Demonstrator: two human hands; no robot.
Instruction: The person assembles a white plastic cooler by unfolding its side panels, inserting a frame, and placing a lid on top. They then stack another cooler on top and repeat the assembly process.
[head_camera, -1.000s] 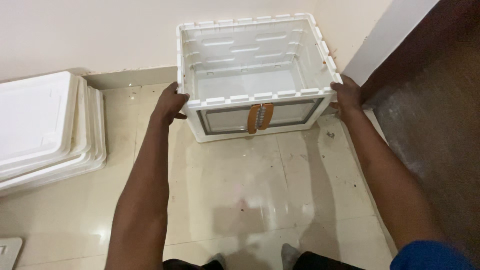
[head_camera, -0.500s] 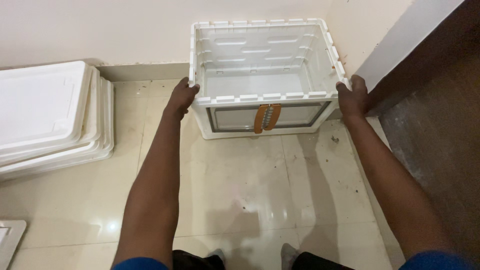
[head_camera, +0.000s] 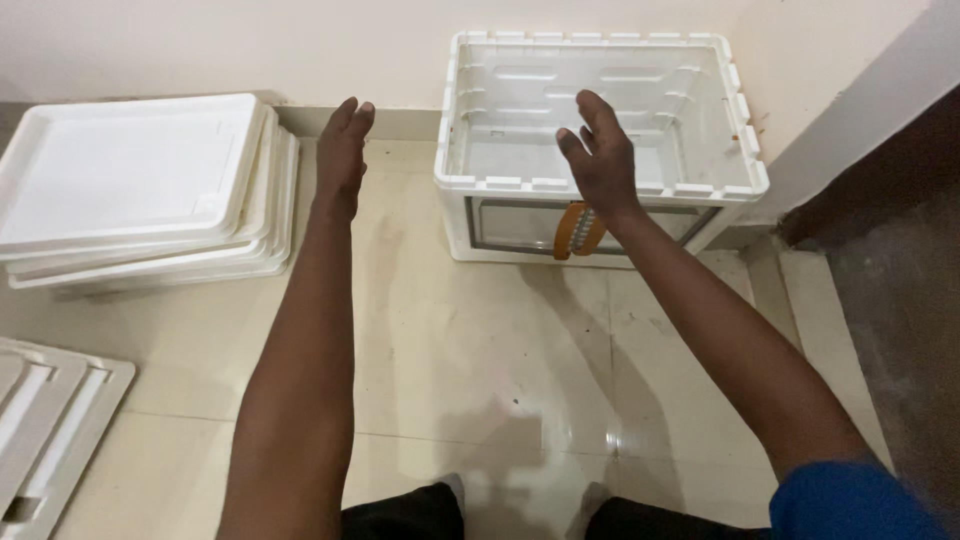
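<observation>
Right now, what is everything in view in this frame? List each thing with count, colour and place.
crate: one, white with clear panels, open top, on the floor against the wall, upper right.
strap: one, orange-brown, on the crate's front face.
stacked panels: several, exact count unclear, white, piled on the floor at the left by the wall.
flat panels: at least one, white, ribbed, on the floor at the lower left edge, partly cut off.
floor: cream glossy tiles, with a darker strip at the right.
wall: cream, across the top.
left hand: one, open, empty, between the stacked panels and the crate.
right hand: one, open, empty, over the crate's front rim.
</observation>
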